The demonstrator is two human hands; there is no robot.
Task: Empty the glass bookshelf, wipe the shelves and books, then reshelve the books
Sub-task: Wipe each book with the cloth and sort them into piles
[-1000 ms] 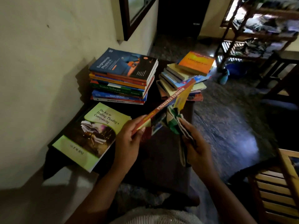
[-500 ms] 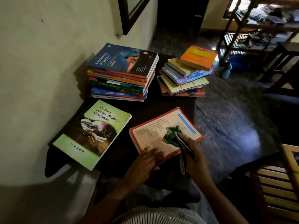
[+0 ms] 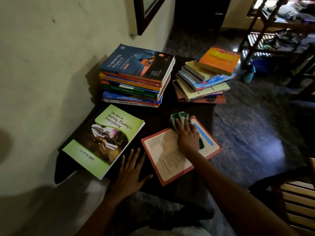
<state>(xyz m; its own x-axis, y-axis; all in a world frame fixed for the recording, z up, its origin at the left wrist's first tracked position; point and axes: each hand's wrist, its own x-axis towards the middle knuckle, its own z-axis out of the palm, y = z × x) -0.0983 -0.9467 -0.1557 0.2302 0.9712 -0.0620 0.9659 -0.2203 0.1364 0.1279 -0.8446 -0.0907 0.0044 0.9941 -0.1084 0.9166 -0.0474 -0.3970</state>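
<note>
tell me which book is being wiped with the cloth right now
The red-bordered book under the right hand and green cloth; the other books lie uncovered.

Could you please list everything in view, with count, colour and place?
table: one, dark, against the wall.
left stack: one pile of books, blue on top, table's far left.
right stack: one pile, orange on top, table's far right.
green book: one, green, flat at near left.
red book: one, cream with red border, flat at near right.
cloth: one, green and white, on the red book.
frame: one, dark, on the wall.
rack: one, wooden, far right.
bottle: one, teal, on the floor by the rack.
chair: one, slatted wood, near right.
left hand: one, flat on the table between the flat books.
right hand: one, presses the cloth onto the red book.
</note>
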